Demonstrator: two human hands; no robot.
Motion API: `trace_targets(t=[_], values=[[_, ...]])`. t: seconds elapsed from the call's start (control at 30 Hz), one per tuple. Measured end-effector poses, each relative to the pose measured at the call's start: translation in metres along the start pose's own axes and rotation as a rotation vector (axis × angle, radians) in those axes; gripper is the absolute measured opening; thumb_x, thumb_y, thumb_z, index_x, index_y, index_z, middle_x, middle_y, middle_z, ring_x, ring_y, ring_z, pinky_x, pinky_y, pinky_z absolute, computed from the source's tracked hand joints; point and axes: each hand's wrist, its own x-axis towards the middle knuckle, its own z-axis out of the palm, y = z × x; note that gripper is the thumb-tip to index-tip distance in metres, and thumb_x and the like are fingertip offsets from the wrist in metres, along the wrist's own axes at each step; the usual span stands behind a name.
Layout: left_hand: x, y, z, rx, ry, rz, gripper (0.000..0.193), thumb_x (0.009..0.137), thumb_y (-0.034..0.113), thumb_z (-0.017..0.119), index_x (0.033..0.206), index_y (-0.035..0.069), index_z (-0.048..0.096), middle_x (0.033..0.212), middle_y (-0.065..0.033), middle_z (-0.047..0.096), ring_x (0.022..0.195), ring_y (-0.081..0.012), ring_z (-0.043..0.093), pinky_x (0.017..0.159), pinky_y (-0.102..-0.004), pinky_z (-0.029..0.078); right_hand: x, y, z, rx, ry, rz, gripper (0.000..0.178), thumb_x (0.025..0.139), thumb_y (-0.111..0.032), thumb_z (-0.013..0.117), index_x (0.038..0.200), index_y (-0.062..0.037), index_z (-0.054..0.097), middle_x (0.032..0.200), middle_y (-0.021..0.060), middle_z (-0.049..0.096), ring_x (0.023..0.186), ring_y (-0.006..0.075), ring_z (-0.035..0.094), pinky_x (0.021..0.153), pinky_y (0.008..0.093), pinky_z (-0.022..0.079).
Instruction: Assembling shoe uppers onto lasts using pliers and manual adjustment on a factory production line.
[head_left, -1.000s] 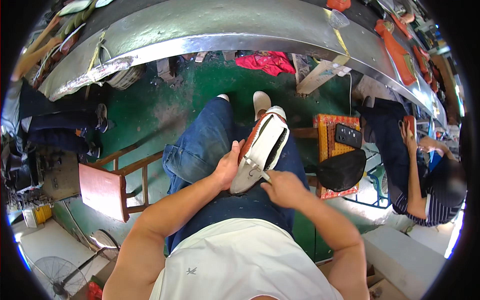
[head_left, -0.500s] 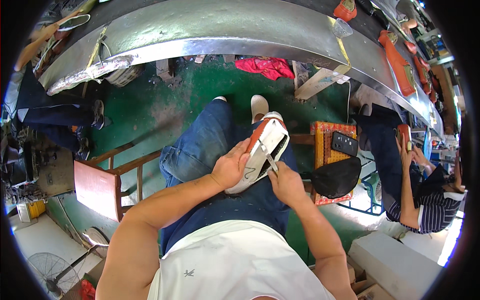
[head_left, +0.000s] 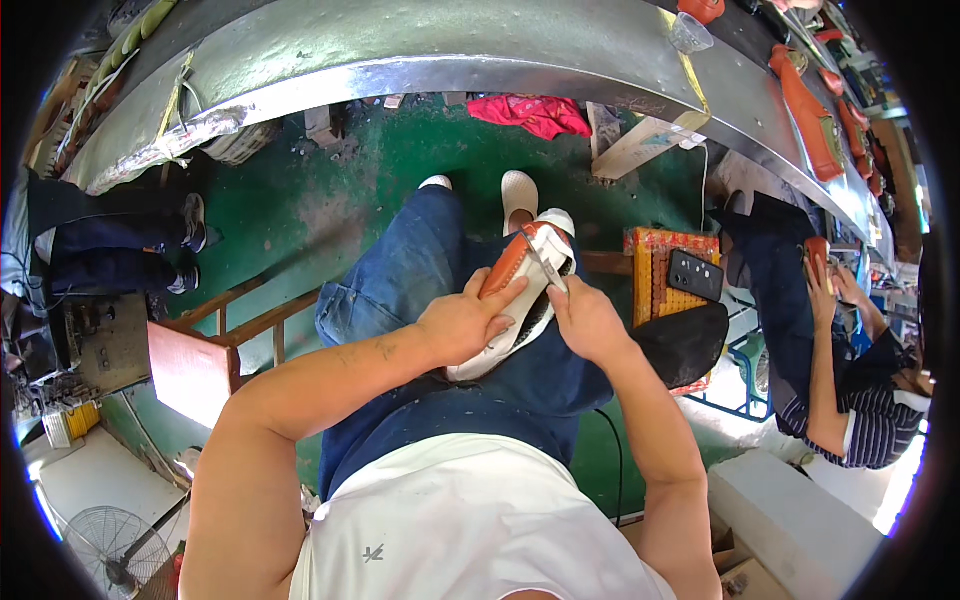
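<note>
Across my lap lies a shoe (head_left: pixel 507 276) with an orange-brown leather upper and a white lining or covering, its dark opening facing right. My left hand (head_left: pixel 462 325) is closed on the shoe's left side, its fingers reaching over the white part. In my right hand (head_left: pixel 588 315) is a slim silver metal tool (head_left: pixel 546 268), whose blade-like end rests against the shoe near its toe. The fingers are wrapped round the tool's near end; whether it is a knife or scissors I cannot make out.
Ahead runs a long metal workbench (head_left: pixel 400 85) with orange shoes (head_left: pixel 808 115) at its right end. At right, a stool (head_left: pixel 650 290) carries a phone (head_left: pixel 694 275) and a black bag (head_left: pixel 685 345). Beyond it sits a person (head_left: pixel 850 400) handling a shoe. A brown seat (head_left: pixel 190 358) stands left.
The tool and my right hand have moved up toward the shoe's toe. My left hand has spread further across the shoe, and its fingers now lie over the white part.
</note>
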Motion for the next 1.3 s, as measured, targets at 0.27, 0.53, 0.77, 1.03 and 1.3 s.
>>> trace_targets(t=[0.27, 0.53, 0.77, 1.03, 1.3], values=[[-0.021, -0.005, 0.015, 0.183, 0.122, 0.163, 0.074, 0.101, 0.046, 0.054, 0.162, 0.019, 0.024, 0.152, -0.0332, 0.038, 0.117, -0.0442, 0.064, 0.1, -0.0471, 0.051, -0.019, -0.002, 0.008, 0.06, 0.012, -0.064, 0.037, 0.106, -0.033, 0.046, 0.102, 0.0015, 0.058, 0.085, 0.0277, 0.067, 0.085, 0.0486, 0.065, 0.076, 0.0554, 0.05], [-0.04, -0.018, 0.049, -0.772, 0.248, -0.154, 0.066, 0.102, 0.03, 0.057, 0.155, -0.001, 0.033, 0.139, -0.03, 0.057, 0.129, -0.0384, 0.059, 0.108, -0.039, 0.045, -0.049, -0.036, 0.025, 0.149, -0.084, -0.089, 0.034, 0.106, -0.03, 0.047, 0.103, 0.0025, 0.057, 0.087, 0.0294, 0.066, 0.086, 0.0503, 0.063, 0.075, 0.055, 0.048], [-0.045, -0.026, 0.046, -0.801, 0.137, -0.109, 0.086, 0.092, 0.024, 0.072, 0.16, 0.005, 0.024, 0.137, -0.0268, 0.059, 0.125, -0.0352, 0.061, 0.107, -0.0371, 0.046, -0.063, -0.047, 0.034, 0.118, -0.159, -0.039, 0.038, 0.106, -0.035, 0.048, 0.102, 0.0017, 0.058, 0.088, 0.0293, 0.066, 0.09, 0.0497, 0.064, 0.078, 0.0554, 0.049], [-0.049, -0.014, 0.007, -0.724, 0.002, -0.12, 0.101, 0.078, 0.014, 0.082, 0.16, 0.006, 0.024, 0.147, -0.0213, 0.051, 0.132, -0.0282, 0.055, 0.111, -0.0352, 0.043, -0.071, -0.031, 0.031, 0.299, -0.149, -0.004, 0.035, 0.106, -0.031, 0.05, 0.103, 0.0018, 0.059, 0.087, 0.0272, 0.067, 0.084, 0.0458, 0.066, 0.075, 0.0522, 0.051], [-0.062, -0.057, -0.047, -0.672, -0.052, -0.019, 0.09, 0.075, 0.012, 0.083, 0.152, 0.002, 0.038, 0.135, -0.017, 0.061, 0.127, -0.0267, 0.058, 0.109, -0.0364, 0.044, -0.056, -0.073, 0.056, 0.485, 0.135, -0.133, 0.034, 0.108, -0.029, 0.046, 0.104, 0.0021, 0.059, 0.083, 0.0183, 0.068, 0.074, 0.0323, 0.068, 0.073, 0.0413, 0.054]])
